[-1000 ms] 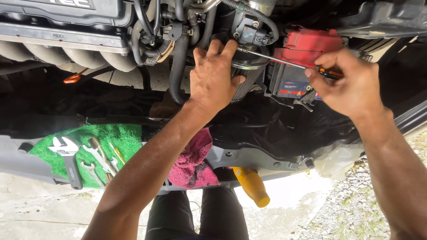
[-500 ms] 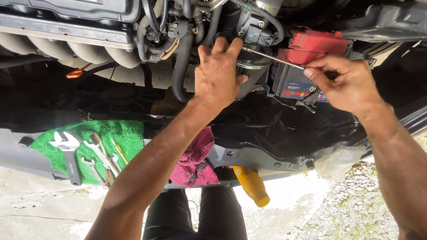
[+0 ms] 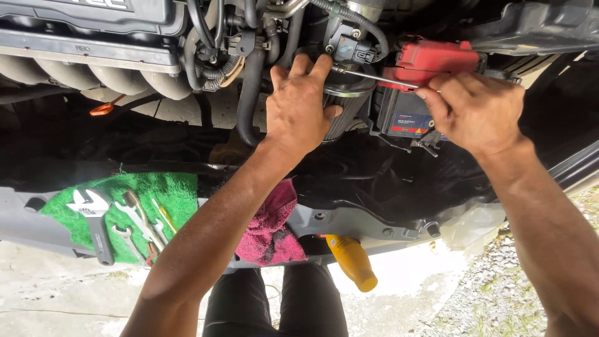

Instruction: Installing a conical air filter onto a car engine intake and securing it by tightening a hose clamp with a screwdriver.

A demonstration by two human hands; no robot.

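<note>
Near: green mat [image 3: 178, 193] w/ steel wrenches [image 3: 134, 221], laid in reach. Left hand [image 3: 299, 106], fingers spread, braces the ribbed black cylindrical filter [image 3: 346, 109]. Right hand [image 3: 477, 112] pinches a thin steel screwdriver [image 3: 374, 77], tip at the clamp beyond.

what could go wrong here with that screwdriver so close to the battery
The screwdriver shaft passes right beside the red battery cover; if the right hand slips, the metal could touch a terminal. The left hand rests near the tip, so a slip could jab its fingers. The yellow bottle looks perched on the bumper edge and might roll off.
</note>
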